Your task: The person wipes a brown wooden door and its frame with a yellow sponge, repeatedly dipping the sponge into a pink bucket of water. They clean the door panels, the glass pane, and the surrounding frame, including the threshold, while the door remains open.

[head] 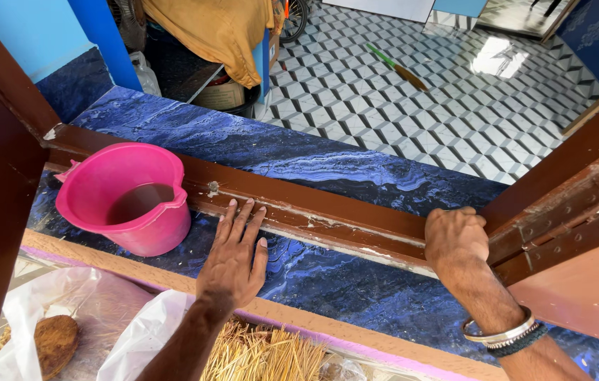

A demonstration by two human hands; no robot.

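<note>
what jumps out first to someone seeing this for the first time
A bright pink plastic bucket holding murky water stands at the left on the glossy blue marble-patterned step, against the brown wooden door sill. The left hand lies flat, fingers spread, on the step and sill; the right hand, bangles at its wrist, is curled on the sill by the door frame. Beyond lies a grey-and-white cube-patterned tile floor.

Single head-worn view, looking steeply down and forward, close over brown door sill (313, 208) mid-frame, patterned tiled floor (412, 92) beyond, upper right
</note>
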